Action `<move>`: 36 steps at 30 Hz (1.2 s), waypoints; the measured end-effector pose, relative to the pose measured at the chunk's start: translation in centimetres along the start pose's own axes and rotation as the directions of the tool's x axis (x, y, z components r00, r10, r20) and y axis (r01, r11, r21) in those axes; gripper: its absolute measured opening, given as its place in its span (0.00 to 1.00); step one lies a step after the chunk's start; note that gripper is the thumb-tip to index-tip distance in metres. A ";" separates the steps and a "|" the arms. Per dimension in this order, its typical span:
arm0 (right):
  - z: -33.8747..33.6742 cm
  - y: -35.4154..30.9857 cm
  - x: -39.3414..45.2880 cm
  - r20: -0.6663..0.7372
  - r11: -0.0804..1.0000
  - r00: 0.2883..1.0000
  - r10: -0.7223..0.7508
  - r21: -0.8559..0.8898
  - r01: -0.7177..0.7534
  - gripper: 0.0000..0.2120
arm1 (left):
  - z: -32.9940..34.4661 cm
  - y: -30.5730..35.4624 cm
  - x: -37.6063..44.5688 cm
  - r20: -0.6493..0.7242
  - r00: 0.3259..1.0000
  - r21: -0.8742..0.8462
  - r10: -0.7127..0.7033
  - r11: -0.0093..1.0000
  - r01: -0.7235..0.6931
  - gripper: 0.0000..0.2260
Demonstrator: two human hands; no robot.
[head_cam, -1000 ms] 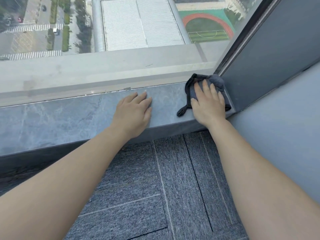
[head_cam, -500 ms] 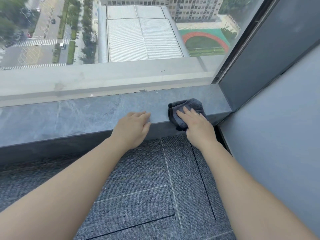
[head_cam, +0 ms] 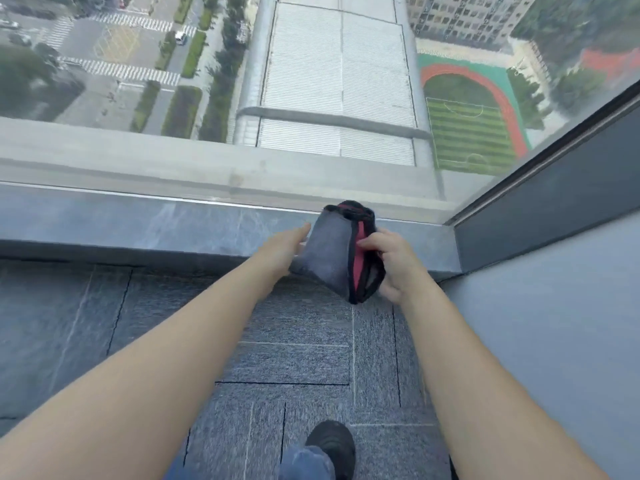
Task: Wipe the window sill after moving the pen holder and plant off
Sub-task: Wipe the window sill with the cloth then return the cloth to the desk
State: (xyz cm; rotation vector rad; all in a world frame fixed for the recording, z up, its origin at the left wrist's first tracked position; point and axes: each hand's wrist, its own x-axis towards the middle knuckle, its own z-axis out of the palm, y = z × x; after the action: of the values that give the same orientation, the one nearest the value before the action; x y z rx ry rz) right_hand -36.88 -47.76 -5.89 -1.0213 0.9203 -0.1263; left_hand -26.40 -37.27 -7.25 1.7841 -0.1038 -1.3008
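A folded grey cloth [head_cam: 332, 254] with a black hem and a red inner side hangs in the air in front of the grey stone window sill [head_cam: 138, 220]. My right hand [head_cam: 391, 261] grips its right edge, thumb on the red side. My left hand [head_cam: 284, 247] touches the cloth's left side with straight fingers. No pen holder or plant is in view.
Window glass [head_cam: 311, 98] rises straight behind the sill. A dark frame and grey wall [head_cam: 554, 289] close off the right end. Grey carpet tiles [head_cam: 294, 358] cover the floor below, and my dark shoe [head_cam: 332, 445] stands near the bottom edge.
My right hand lifted the cloth off the sill's right end and now holds it up. My left hand left the sill edge and moved to the cloth. The view rose.
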 end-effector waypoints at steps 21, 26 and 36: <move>36.8 -24.7 -31.4 0.610 0.909 0.763 0.212 -0.409 0.074 0.11 | -25.8 14.5 -49.5 -0.684 0.724 -0.355 0.093 0.824 -0.442 0.05; 48.3 -19.5 -42.0 0.709 0.907 0.669 0.222 -0.401 0.124 0.04 | -31.5 7.3 -63.4 -0.855 0.516 -0.272 0.042 0.811 -0.517 0.09; 66.9 -6.2 -67.9 0.891 0.827 0.228 0.392 -0.450 0.336 0.05 | -38.2 -10.3 -91.4 -0.962 0.098 -0.263 -0.256 0.764 -0.589 0.07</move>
State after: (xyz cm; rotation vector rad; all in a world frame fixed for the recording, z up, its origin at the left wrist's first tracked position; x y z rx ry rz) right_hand -30.42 27.40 52.72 -1.3353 -0.3230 0.8722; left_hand -40.76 40.57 53.19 1.5608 0.7953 0.3840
